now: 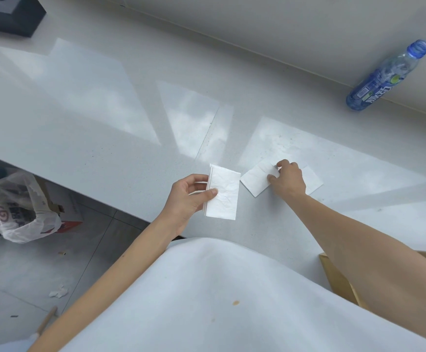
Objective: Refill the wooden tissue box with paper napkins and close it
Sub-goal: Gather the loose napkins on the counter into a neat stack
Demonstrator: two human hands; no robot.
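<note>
My left hand (pixel 190 196) holds a small stack of folded white paper napkins (pixel 223 193) just above the white counter (pixel 105 128), thumb on top and fingers underneath. To the right, my right hand (pixel 286 177) pinches the top of another white napkin (pixel 253 180) that lies flat on the counter. The wooden tissue box (pixel 339 278) shows only as a light wooden corner at the lower right, mostly hidden under my right forearm; whether it stands open I cannot tell.
A blue plastic bottle (pixel 384 77) stands by the wall at the far right. A dark box (pixel 9 13) sits at the counter's far left corner. On the floor to the left stands a bin lined with a plastic bag (pixel 24 207), with paper scraps nearby.
</note>
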